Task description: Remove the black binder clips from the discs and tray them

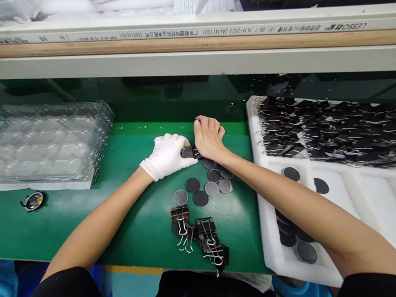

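Observation:
My left hand (169, 156), in a white glove, is closed around a dark round disc (187, 153) held between thumb and fingers. A black binder clip (197, 153) sits at the disc's right edge. My bare right hand (211, 137) presses against that clip from the right with its fingers curled; the exact grip is partly hidden. Just below the hands lie several loose black and grey discs (211, 189) on the green table. Closer to me are several black binder clips (206, 226) with silver wire handles, some lying over one another.
Stacked clear plastic trays (45, 143) stand at the left, with a small round part (34, 201) in front. On the right, a white foam tray (343, 191) holds rows of black clips (335, 129) and loose discs (306, 252). A shelf edge (190, 59) crosses behind.

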`<state>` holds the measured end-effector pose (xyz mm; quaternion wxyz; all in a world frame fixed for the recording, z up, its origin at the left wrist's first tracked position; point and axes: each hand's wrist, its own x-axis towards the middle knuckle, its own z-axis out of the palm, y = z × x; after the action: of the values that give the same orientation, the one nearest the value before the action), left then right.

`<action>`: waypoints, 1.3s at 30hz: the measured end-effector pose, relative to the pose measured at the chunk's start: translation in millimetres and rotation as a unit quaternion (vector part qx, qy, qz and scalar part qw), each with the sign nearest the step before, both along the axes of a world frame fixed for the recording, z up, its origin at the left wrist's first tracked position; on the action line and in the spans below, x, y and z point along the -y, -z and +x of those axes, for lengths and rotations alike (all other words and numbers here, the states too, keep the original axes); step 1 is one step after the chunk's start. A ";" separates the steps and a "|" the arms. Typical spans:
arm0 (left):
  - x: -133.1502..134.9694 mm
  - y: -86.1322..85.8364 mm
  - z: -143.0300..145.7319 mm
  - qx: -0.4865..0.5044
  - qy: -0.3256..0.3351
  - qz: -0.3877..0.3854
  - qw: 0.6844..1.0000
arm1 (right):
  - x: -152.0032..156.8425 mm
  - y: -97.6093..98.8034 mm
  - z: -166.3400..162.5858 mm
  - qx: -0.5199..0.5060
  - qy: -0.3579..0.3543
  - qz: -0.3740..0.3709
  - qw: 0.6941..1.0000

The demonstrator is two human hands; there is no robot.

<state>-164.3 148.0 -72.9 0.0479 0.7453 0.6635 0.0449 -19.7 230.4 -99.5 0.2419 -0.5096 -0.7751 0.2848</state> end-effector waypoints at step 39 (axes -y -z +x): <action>0.8 -33.9 -32.5 -0.108 0.143 -0.059 0.982 | 59.6 -81.7 86.6 -0.056 -0.278 -0.013 0.959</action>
<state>-196.8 147.2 -39.0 0.0259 0.8287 0.5529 -0.0824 66.9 170.8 -17.8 0.1899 -0.2597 -0.8677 0.3789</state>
